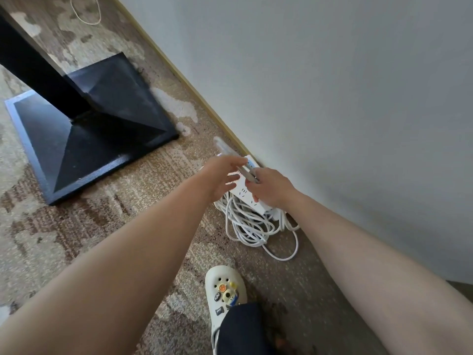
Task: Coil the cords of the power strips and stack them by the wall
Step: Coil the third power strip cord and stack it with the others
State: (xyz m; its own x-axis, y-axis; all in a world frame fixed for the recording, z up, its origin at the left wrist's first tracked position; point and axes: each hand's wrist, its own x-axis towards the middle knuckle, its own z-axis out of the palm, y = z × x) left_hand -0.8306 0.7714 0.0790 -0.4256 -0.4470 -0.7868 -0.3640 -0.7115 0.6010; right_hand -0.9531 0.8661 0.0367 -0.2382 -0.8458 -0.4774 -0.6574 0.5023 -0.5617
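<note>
Near frame centre, against the wall (pixel 332 85), 1 white power strip (pixel 243 193) tops loosely coiled cords (pixel 252 226), the right hand (pixel 271 188) gripping it, the left hand (pixel 220 175) loosely spread beside; stacking looks nearly done.

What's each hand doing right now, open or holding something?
Left hand: open, fingers spread over the power strip.
Right hand: holding a thin object over the strip; what it is cannot be told.
</note>
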